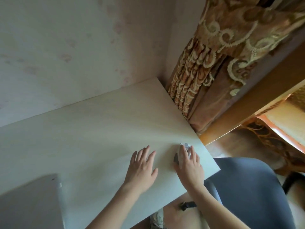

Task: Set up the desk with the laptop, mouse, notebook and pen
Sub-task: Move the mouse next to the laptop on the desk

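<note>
My right hand rests on a white mouse with dark sides, close to the right edge of the pale desk. Its fingers cover most of the mouse. My left hand lies flat on the desk just left of it, fingers spread, holding nothing. The grey closed laptop lies at the lower left of the desk, partly cut off by the frame. No notebook or pen shows in view.
A wall runs along the desk's far edge. A patterned brown curtain hangs at the desk's right corner. A grey-blue chair stands beside the desk at the lower right, with a wooden frame behind it.
</note>
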